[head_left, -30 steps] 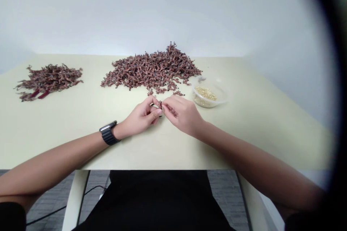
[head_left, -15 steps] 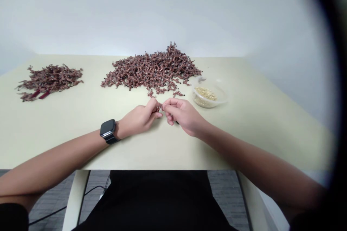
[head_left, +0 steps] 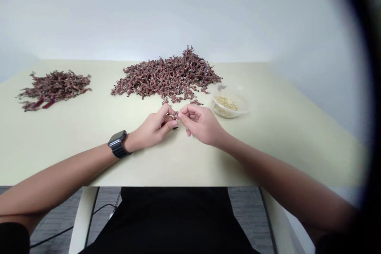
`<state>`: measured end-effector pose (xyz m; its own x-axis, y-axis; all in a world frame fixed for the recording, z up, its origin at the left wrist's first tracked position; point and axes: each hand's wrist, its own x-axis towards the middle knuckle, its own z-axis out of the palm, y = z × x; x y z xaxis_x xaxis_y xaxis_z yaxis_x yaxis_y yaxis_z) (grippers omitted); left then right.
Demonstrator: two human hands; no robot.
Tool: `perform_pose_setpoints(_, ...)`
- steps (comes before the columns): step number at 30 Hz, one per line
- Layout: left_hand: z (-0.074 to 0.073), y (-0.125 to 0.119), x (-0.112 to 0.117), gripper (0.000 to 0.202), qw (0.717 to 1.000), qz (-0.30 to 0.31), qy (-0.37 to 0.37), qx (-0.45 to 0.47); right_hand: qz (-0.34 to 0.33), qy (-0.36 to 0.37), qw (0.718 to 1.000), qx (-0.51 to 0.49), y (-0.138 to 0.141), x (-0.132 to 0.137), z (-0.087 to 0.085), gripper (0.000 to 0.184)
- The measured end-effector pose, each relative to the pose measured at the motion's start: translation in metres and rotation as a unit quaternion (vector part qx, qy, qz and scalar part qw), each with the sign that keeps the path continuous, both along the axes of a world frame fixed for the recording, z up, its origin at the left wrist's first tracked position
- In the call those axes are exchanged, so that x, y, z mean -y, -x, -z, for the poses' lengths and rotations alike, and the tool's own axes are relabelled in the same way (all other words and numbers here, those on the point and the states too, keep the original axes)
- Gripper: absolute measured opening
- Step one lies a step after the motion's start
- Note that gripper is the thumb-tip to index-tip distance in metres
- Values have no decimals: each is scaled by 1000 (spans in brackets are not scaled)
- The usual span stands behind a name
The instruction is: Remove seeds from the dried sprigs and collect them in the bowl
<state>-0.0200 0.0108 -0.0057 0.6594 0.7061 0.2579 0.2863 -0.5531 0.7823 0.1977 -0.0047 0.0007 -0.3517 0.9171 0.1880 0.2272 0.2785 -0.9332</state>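
Two heaps of reddish-brown twisted sprigs lie on the pale cream bench (head_left: 59, 143), with a clear plastic tub at the right. Far left is the smaller heap (head_left: 55, 88), a loose, flat mass with a few darker red stems (head_left: 44, 104) poking out at its near edge. Nearer the person, a black smartwatch (head_left: 118, 144) sits on the wrist of the left hand (head_left: 151, 127). That hand is raised off the bench, and its thumb and forefinger (head_left: 170, 124) close narrowly on a tiny sprig (head_left: 175, 115), which sits between both hands, just in front of the larger heap. This larger heap (head_left: 168, 75) spreads across the middle of the bench, far wider and taller than the first, with stray bits (head_left: 195, 102) scattered along its front edge. The right hand (head_left: 202, 123) comes in from the other side, its fingers (head_left: 182, 116) pinched tightly against the same sprig, so the two hands nearly touch. Further right, just past the larger heap's corner, stands the clear plastic tub (head_left: 243, 103), holding a shallow layer of pale, straw-coloured grainy material (head_left: 226, 103) in its bottom
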Motion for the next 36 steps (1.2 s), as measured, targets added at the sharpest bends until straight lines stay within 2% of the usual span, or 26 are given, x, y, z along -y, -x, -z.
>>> perform_pose_setpoints(3,3,-1,1,24,997,9,66,39,33,-150,984,92,-2,0,0,17)
perform_pose_setpoints(6,5,-3,2,25,989,20,124,77,25,-263,954,139,-5,-3,0,14)
perform_pose_setpoints(9,5,-5,2,25,980,35,167,107,-7,-327,930,168,-8,-6,2,15)
perform_pose_setpoints(11,5,-6,2,24,975,44,181,119,-13,-333,927,174,-8,-6,2,15)
perform_pose_setpoints(14,5,-6,3,24,977,41,177,115,12,-257,956,142,-7,-4,0,15)
perform_pose_setpoints(17,4,-5,4,22,989,23,126,75,12,-121,990,77,-4,-2,-3,18)
perform_pose_setpoints(20,2,-3,5,19,999,3,43,20,-19,40,999,-17,-2,0,-6,19)
perform_pose_setpoints(22,1,-2,5,17,1000,-9,-15,-16,-36,152,983,-96,-1,1,-7,19)
perform_pose_setpoints(24,0,0,4,15,996,-20,-73,-54,-45,242,954,-169,1,3,-10,18)
perform_pose_setpoints(28,1,1,2,15,982,-31,-147,-112,-54,360,897,-251,4,4,-14,21)
perform_pose_setpoints(30,0,1,2,14,987,-27,-128,-92,-61,368,891,-258,4,3,-14,24)
perform_pose_setpoints(31,0,1,2,14,991,-22,-107,-71,-64,355,898,-252,3,2,-13,26)
perform_pose_setpoints(33,0,0,2,16,998,-9,-59,-26,-61,293,930,-214,1,1,-10,27)
perform_pose_setpoints(36,3,-1,2,19,1000,12,15,25,-44,156,982,-95,-2,-1,-6,26)
